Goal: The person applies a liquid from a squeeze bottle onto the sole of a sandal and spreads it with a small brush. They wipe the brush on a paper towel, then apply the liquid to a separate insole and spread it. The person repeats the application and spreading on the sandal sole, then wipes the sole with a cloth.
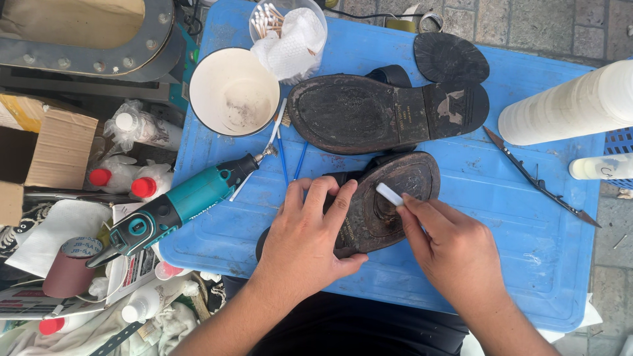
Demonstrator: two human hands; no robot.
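A dark sandal [389, 191] lies sole-up on the blue plastic lid [527, 217] in front of me. My left hand [306, 237] presses flat on its heel half and holds it down. My right hand [452, 247] pinches a small white stick [389, 194], whose tip touches the front part of the sole. A second sandal [382, 112] lies sole-up just beyond, and a loose black rubber heel piece [450, 58] rests behind it.
A teal rotary tool [178, 204] lies at the lid's left edge. A white cup [234, 91], a tub of cotton swabs [287, 29], thin blue sticks [290, 158], a narrow blade [537, 178] and a white cylinder [567, 102] surround the sandals. Bottles and boxes crowd the left.
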